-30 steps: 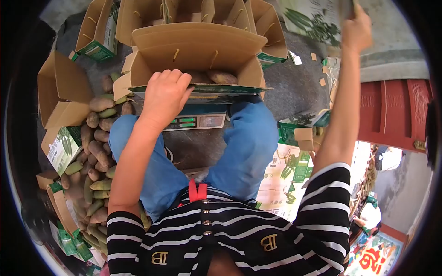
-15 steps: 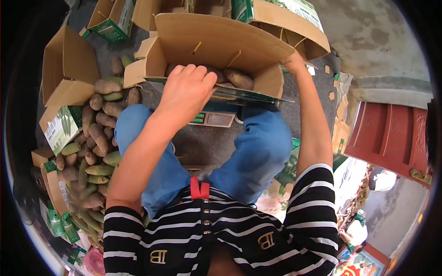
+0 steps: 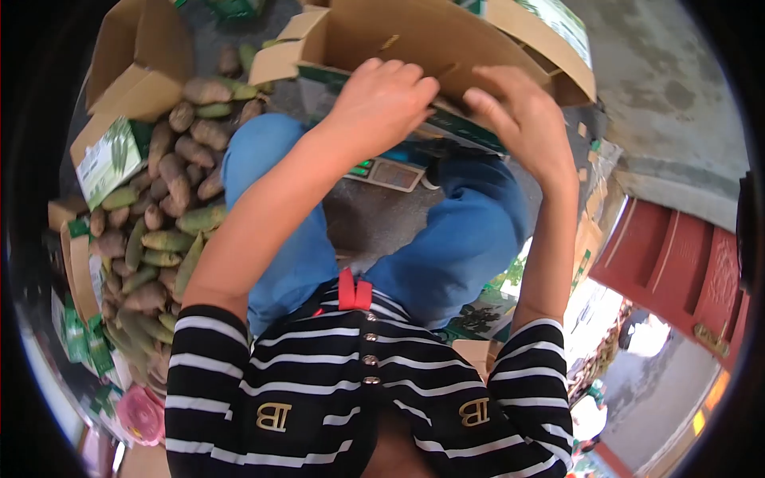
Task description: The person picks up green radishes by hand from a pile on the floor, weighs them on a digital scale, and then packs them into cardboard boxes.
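A large open cardboard box (image 3: 414,28) stands at the top centre, with yellow cord loops on its inner back wall. My left hand (image 3: 384,105) has its fingers curled together over the green-edged front flap. To the right of it, my right hand (image 3: 526,119) is above the box's right front part, thumb and fingers apart. The hands and flap hide what lies inside the box. Between my knees, just in front of the box, shows a scale (image 3: 394,174) with a green-lit display.
Long brown and green tubers (image 3: 171,179) are heaped at the left. An open carton (image 3: 139,52) stands behind them, and another box (image 3: 550,40) is at the upper right. A pink object (image 3: 142,414) lies lower left; a red door (image 3: 669,267) is at the right.
My right hand has left the box's right edge and come inward, its fingers now spread. My left hand has moved right along the flap. The view has shifted, and the tubers inside are hidden.
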`<state>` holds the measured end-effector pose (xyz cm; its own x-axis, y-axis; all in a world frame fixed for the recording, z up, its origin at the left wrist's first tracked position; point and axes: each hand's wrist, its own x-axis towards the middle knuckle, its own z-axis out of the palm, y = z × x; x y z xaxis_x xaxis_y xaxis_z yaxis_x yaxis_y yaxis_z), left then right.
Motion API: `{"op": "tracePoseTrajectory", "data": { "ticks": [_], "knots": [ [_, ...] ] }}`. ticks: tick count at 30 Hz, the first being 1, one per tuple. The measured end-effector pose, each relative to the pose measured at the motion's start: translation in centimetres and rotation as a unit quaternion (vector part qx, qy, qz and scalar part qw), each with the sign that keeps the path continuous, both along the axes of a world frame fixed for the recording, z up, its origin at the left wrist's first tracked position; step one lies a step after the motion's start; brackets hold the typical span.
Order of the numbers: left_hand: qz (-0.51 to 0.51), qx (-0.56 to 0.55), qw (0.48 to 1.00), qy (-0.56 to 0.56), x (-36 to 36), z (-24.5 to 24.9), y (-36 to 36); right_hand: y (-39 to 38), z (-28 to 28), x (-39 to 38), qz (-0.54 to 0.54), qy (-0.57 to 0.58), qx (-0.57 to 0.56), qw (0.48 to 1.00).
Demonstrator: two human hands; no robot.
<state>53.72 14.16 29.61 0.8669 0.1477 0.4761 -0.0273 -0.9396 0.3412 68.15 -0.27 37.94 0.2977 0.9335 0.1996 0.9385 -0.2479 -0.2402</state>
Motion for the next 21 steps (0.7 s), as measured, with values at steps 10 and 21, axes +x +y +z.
{"op": "tracePoseTrajectory", "data": {
  "ticks": [10,21],
  "knots": [
    [0.144,-0.048,0.978,-0.141,-7.4,1.3,5.7,2.8,-4.7,-2.7,0.014,0.113,-0.129,0.985],
    [0.401,-0.089,0.738,0.535,-39.7,-25.1,10.5,3.1,-6.1,-4.2,-0.005,0.111,-0.098,0.989]
  ]
}}
